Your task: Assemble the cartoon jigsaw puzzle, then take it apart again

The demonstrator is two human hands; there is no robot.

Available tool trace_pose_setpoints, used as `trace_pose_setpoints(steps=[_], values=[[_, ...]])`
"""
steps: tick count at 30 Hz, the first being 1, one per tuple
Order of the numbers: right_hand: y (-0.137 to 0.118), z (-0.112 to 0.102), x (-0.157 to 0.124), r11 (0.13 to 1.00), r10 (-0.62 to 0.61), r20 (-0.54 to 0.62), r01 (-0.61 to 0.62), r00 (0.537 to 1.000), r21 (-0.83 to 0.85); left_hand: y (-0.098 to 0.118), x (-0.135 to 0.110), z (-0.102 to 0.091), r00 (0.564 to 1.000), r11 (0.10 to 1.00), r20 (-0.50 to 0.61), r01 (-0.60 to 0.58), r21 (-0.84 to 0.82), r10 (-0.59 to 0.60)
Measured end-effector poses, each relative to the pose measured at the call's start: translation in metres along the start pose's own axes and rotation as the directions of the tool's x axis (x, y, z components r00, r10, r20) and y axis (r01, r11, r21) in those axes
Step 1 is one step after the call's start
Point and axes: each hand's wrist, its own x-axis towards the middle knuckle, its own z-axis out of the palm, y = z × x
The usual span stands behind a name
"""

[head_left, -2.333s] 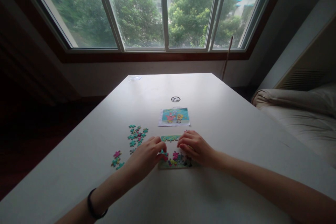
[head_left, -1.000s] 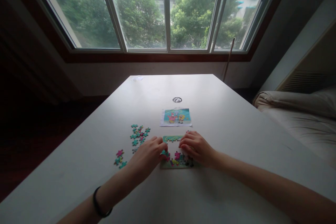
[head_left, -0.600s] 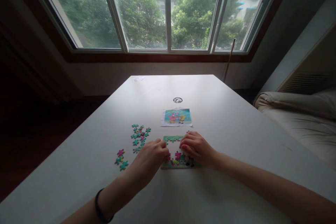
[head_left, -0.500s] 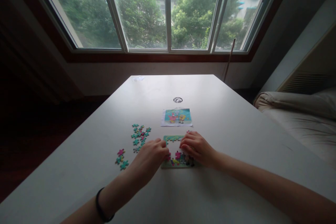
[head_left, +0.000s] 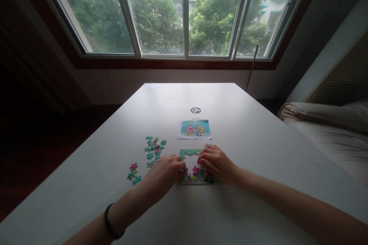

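A partly filled jigsaw puzzle (head_left: 195, 152) lies on the white table, with its top border, left border and lower rows in place around a white gap. My left hand (head_left: 169, 166) is closed at its left side, fingertips pinched at a pink puzzle piece (head_left: 184, 171) that they partly cover. Over the right side rests my right hand (head_left: 215, 162), its fingers bent and close together, tips at the inner edge of the gap. The hand hides the pieces beneath, and whatever is under its fingertips does not show.
Loose puzzle pieces (head_left: 152, 148) lie left of the puzzle, with a smaller group (head_left: 133, 174) nearer me. Behind the puzzle is a printed cartoon picture (head_left: 194, 128). Farther back are a round hole (head_left: 195, 110) in the tabletop and a clear plastic scrap (head_left: 151, 87).
Both hands stay almost where they were at the puzzle; my left fingers shift very slightly. The whole view has moved a little. The loose pieces lie as before.
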Motion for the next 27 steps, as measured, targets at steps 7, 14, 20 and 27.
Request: trace_pose_setpoints(steps=[7,14,20,27], values=[[0.0,0.0,0.0,1.0,0.01,0.01,-0.01,1.0,0.001,0.0,-0.002,0.005,1.0,1.0,-0.005,-0.013,0.002,0.013],[-0.001,0.0,0.0,1.0,0.01,-0.001,-0.01,1.0,0.01,0.007,0.0,0.008,0.999,0.998,-0.038,-0.007,0.066,0.01],[0.0,0.0,-0.001,1.0,0.005,-0.002,-0.005,1.0,0.013,0.024,-0.002,0.009,1.0,0.976,0.004,-0.006,0.22,0.005],[0.001,0.001,0.0,1.0,-0.002,0.001,0.002,1.0,0.007,0.016,-0.007,0.004,1.0,0.993,0.001,-0.005,0.117,0.005]])
